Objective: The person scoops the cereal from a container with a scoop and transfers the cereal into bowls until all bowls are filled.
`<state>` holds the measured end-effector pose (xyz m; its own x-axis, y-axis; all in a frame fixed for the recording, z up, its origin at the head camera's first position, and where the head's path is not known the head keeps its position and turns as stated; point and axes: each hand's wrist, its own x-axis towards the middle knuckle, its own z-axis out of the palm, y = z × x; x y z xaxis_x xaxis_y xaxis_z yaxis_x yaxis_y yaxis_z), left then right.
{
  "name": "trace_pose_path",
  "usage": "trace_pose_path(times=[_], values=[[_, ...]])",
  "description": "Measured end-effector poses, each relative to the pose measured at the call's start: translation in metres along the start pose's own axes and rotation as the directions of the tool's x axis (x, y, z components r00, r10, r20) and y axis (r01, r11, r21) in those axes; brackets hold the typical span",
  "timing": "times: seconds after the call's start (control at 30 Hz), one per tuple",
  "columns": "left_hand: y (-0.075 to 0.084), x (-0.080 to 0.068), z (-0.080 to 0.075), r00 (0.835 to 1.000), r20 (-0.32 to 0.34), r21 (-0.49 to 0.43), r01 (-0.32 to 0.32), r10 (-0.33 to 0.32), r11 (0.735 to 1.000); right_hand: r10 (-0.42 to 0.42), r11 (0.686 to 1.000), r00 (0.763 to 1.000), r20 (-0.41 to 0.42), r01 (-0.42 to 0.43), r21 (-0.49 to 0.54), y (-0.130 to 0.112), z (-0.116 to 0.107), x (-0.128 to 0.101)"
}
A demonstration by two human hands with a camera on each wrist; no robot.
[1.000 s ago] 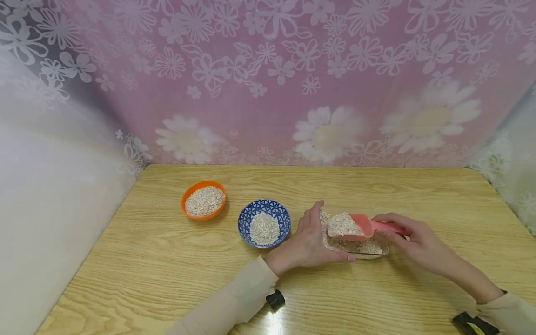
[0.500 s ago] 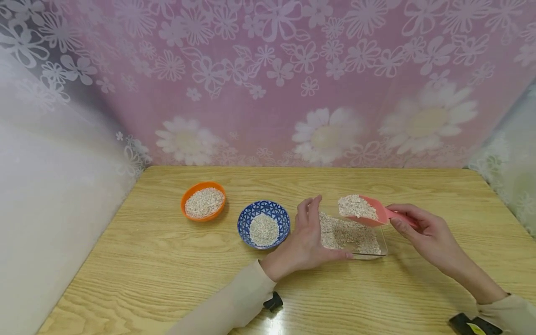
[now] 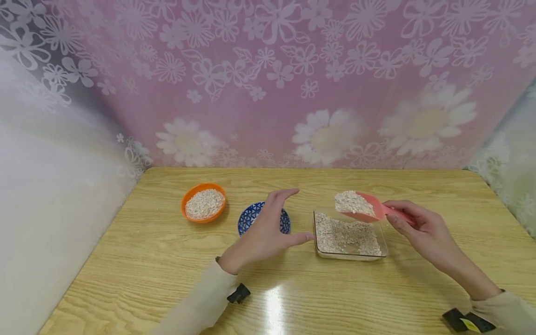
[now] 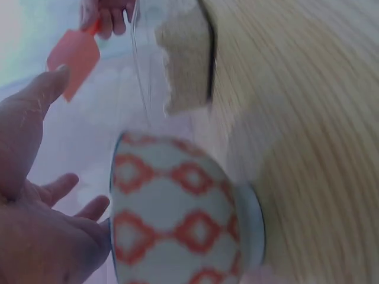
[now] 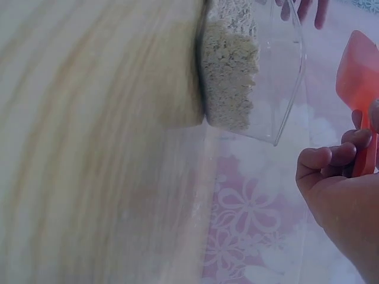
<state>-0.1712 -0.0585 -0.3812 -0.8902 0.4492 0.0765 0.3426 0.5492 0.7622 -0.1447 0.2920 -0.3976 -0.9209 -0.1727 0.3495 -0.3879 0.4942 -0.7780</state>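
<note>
Left hand [image 3: 264, 235] lifted off the clear dish [image 3: 349, 253], shifted toward nine o'clock, fingers spread loosely over the blue bowl [image 3: 251, 215], gripping nothing. Right hand [image 3: 418, 230] pinched the pink scoop [image 3: 368, 209], heaped with oats, above the dish's twelve o'clock edge. Orange bowl [image 3: 203, 203] at ten o'clock on the table [image 3: 167, 260].

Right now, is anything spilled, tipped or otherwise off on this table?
Nothing stands out. The right hand holds the pink scoop heaped with oats above the clear dish; no grains show on the table. The left hand hovers over the blue bowl; the orange bowl sits upright.
</note>
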Motion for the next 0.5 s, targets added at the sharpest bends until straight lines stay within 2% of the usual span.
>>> trace_pose_path(times=[0.27, 0.5], values=[[-0.026, -0.006, -0.022, 0.999, -0.036, 0.01, -0.003, 0.003, 1.0, -0.032, 0.999, 0.999, -0.002, 0.032, 0.003, -0.011, 0.007, 0.01], [-0.041, -0.011, -0.031, 0.998, -0.058, 0.021, 0.01, -0.008, 1.0, -0.05, 0.999, 0.999, -0.007, 0.05, 0.002, -0.024, 0.017, 0.021]])
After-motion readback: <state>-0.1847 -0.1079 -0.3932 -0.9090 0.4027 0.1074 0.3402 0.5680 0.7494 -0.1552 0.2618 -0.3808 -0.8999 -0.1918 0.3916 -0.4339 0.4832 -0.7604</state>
